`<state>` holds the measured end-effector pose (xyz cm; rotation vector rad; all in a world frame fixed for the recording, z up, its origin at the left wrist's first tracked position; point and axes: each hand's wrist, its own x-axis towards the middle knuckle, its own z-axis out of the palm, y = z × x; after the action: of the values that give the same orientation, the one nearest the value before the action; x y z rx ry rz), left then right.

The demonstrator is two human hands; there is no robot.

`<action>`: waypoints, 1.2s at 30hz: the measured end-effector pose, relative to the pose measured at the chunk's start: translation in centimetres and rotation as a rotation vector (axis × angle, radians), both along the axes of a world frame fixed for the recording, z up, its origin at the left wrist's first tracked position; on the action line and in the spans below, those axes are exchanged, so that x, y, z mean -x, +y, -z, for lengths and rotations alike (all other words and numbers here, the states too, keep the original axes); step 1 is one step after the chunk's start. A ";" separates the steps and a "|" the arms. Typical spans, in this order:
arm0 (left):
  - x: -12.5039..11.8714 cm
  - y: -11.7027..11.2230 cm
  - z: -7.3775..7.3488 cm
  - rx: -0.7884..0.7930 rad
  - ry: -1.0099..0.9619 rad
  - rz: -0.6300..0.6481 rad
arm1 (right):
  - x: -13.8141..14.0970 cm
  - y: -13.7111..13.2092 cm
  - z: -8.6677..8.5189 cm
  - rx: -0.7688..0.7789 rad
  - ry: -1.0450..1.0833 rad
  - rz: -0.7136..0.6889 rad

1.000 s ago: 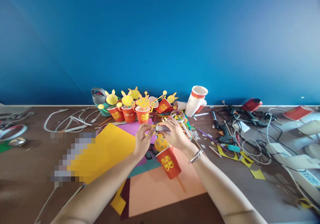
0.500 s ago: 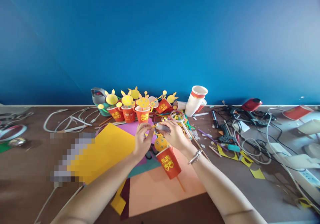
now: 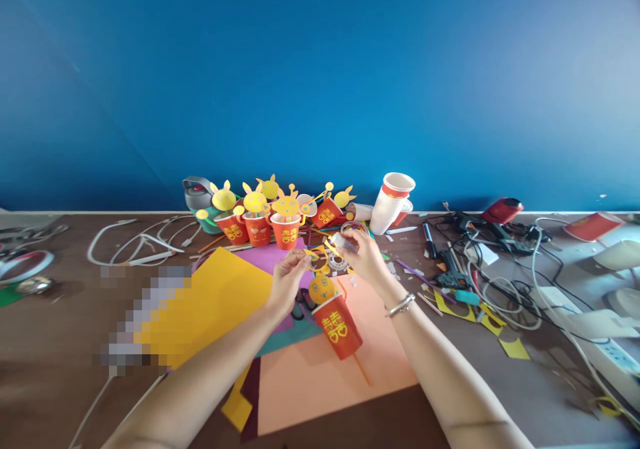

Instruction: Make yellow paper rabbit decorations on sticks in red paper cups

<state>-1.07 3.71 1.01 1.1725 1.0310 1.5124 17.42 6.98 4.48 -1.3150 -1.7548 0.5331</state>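
From afar I see the gold-lettered red cup [image 3: 336,327], topped by 1 yellow face disc [image 3: 321,290], lying aslant on peach paper [image 3: 300,385] while my left hand [image 3: 286,281] pinches a small yellow piece [image 3: 312,253] and my right hand [image 3: 369,262] grips a white tube [image 3: 339,239].

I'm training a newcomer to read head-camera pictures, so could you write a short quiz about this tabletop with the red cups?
1. True or false: the person wears a bracelet on the left wrist.
2. Multiple choice: what colour is the straw poking out below the red cup nearest the camera?
A) green
B) orange
C) purple
3. Short answer: which of the person's hands is closer to the white cup stack?

Key:
1. False; the bracelet is on the right wrist.
2. B
3. The right hand.
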 end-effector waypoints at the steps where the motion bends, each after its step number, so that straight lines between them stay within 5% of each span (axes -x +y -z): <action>1: 0.0 0.0 -0.1 0.012 -0.007 0.001 | -0.9 0.4 -0.1 0.023 -0.004 0.040; 12: 0.4 0.1 -0.4 0.036 0.080 0.011 | -9.6 3.1 0.2 0.240 -0.282 0.520; 23: 0.7 0.6 0.3 -0.001 0.293 0.035 | -9.5 3.5 1.4 0.316 -0.319 0.562; 26: 0.8 0.8 0.5 0.005 0.345 0.052 | -9.4 3.0 0.6 0.319 -0.338 0.593; 29: 0.7 0.8 0.5 -0.018 0.411 0.041 | -8.4 2.1 -1.0 0.147 -0.382 0.617; 32: 0.6 0.6 0.3 -0.086 0.461 0.051 | -5.7 0.9 -2.2 0.012 -0.240 0.342; 36: 0.4 0.3 0.0 -0.146 0.476 0.096 | -0.7 -0.8 -2.1 0.225 0.012 -0.264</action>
<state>-1.47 3.97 0.98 1.7143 1.1643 1.2765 18.13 6.17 6.60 -1.2320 -1.9138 0.9074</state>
